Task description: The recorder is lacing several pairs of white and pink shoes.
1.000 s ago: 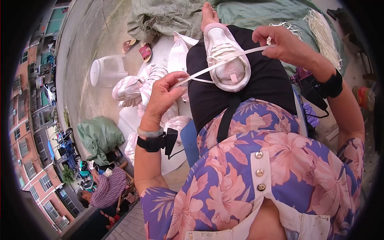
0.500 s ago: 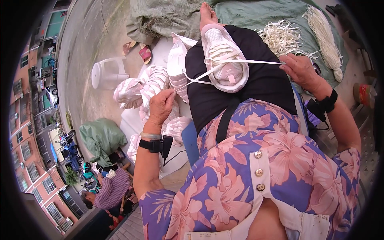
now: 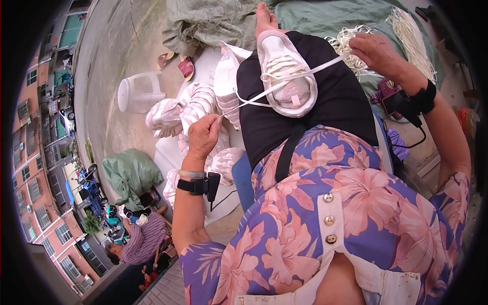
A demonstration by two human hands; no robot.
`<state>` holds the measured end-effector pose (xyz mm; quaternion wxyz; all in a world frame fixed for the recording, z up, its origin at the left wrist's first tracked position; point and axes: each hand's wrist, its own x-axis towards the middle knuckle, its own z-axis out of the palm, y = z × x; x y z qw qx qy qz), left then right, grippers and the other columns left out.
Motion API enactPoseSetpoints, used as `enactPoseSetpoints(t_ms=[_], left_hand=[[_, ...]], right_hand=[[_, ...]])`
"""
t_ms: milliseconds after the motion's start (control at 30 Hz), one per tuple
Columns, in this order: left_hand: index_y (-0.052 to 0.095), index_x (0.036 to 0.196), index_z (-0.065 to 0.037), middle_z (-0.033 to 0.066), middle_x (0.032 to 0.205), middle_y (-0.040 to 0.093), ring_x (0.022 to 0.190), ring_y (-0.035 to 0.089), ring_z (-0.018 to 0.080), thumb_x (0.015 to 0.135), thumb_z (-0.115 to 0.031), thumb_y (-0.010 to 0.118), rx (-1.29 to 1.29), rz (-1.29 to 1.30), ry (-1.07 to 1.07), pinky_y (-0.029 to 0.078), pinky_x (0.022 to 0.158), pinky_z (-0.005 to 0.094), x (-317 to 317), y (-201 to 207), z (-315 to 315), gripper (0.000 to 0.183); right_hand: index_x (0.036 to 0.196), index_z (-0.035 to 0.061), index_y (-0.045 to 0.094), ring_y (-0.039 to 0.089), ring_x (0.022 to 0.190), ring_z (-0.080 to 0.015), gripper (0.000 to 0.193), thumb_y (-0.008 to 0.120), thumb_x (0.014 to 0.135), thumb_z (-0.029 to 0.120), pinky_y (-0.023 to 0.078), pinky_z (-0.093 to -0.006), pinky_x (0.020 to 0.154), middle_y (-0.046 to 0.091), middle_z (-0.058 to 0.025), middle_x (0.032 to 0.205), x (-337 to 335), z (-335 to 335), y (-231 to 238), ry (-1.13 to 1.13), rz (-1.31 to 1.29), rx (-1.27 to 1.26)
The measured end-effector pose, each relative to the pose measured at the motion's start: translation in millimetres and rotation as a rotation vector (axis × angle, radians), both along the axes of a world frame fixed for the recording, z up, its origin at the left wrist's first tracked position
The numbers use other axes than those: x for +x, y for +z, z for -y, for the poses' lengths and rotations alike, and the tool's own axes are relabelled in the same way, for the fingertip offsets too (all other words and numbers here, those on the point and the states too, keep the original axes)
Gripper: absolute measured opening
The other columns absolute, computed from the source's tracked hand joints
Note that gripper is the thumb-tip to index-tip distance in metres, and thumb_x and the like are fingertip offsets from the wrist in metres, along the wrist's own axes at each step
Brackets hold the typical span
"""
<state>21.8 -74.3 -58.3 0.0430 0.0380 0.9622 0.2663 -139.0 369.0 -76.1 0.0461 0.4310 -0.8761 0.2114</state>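
A white and pale pink sneaker [image 3: 288, 94] rests on my lap with its toe pointing away from me. White shoelace [image 3: 328, 64] crosses its eyelets, and its two ends stretch out to either side. My left hand [image 3: 204, 133] is closed in a pinch on the end left of the shoe. Up to the right, my right hand [image 3: 380, 55] has its fingers closed on the other end, pulling it taut at a slant. Both wrists wear black straps with a small device.
Several stacked pink-and-white shoes [image 3: 195, 109] lie to the left on a white sheet. Loose white laces [image 3: 351, 43] and a lace bundle [image 3: 409, 38] lie on green cloth at the far right. A white plastic stool [image 3: 140, 93], a sandal [image 3: 186, 67] and a green sack [image 3: 131, 175] are at left; another person [image 3: 145, 241] sits beyond.
My right hand has moved up and slightly outward with its lace end, so the lace now slants upward. My left hand and the sneaker have hardly moved.
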Motion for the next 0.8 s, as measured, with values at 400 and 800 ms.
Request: enactPoseSetpoints(t_ms=[400,800], left_hand=[[0.060,0.083,-0.004,0.0126,0.076,0.062,0.068,0.060,0.0320,0.082,-0.015,0.057,-0.150,-0.043,-0.016,0.047,0.061,0.0367,2,-12,17,0.011],[0.060,0.076,-0.009,0.0187,0.072,0.060,0.074,0.056,0.0398,0.080,-0.025,0.053,-0.523,0.433,-0.007,0.043,0.067,0.0496,18,-21,19,0.018]], right_hand=[[0.086,0.0043,0.053,0.048,0.053,-0.0224,0.017,0.058,0.070,0.002,0.039,-0.0333,0.056,0.047,-0.0047,0.061,58,-38,2,0.091,-0.294,-0.054],[0.086,0.0041,0.057,0.056,0.070,-0.0318,0.010,0.056,0.079,0.011,0.044,-0.0375,0.063,0.054,-0.0112,0.071,87,-61,-63,-0.371,0.300,-0.014]])
